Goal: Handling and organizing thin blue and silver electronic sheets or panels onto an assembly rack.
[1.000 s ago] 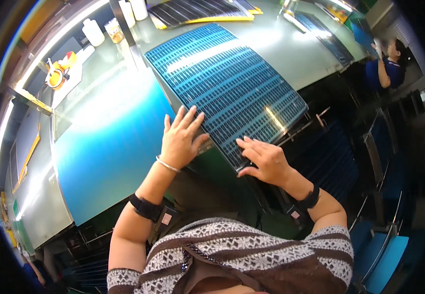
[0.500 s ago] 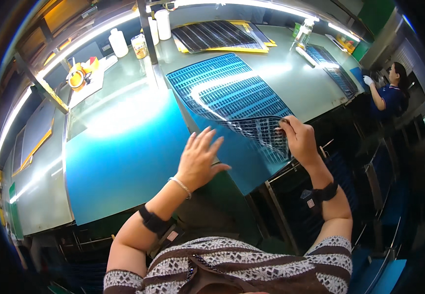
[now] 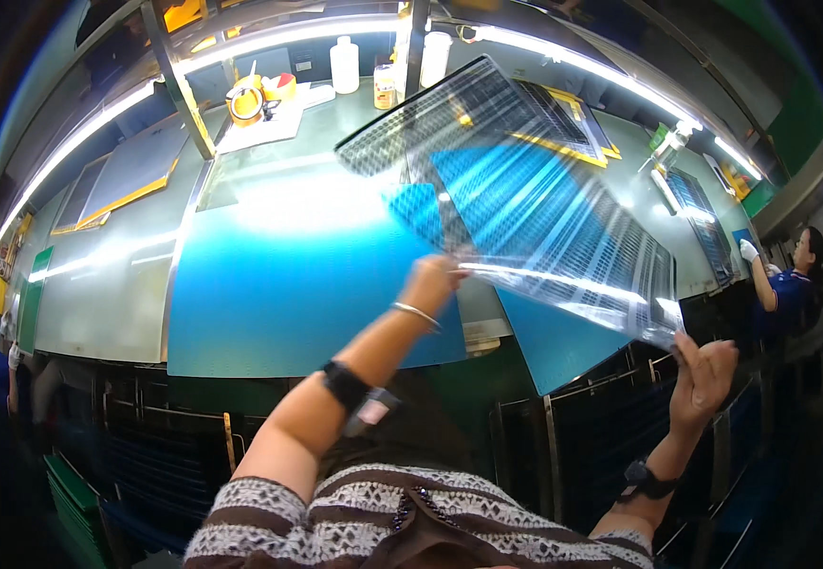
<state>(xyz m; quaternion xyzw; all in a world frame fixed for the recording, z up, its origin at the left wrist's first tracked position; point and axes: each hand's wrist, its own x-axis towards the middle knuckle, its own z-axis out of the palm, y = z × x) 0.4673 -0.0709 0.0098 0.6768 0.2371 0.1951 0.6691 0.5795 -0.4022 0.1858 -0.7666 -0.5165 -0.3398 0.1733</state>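
Note:
A large transparent film sheet with a dark printed pattern (image 3: pixel 610 232) hangs in the air, blurred by motion. My left hand (image 3: pixel 433 284) pinches its near edge at the left. At the near right corner, my right hand (image 3: pixel 701 379) grips it between thumb and fingers, other fingers loosely bent. Beneath the film lies a blue panel (image 3: pixel 563 346), partly seen through it. A second, wider blue panel (image 3: pixel 307 294) lies flat on the table to the left, bright with lamp glare, close to my left hand.
Tape rolls (image 3: pixel 245 100), a white bottle (image 3: pixel 344 66) and a small can (image 3: pixel 385 87) stand at the back. Dark sheets with yellow edges (image 3: pixel 136 171) lie far left. A co-worker (image 3: pixel 791 280) in dark blue stands at the right. A metal post (image 3: pixel 417 47) rises behind.
The film has been lifted off the right blue panel and swung up. My left hand, open before, now holds its edge. My right hand has moved right and nearer. The view has shifted.

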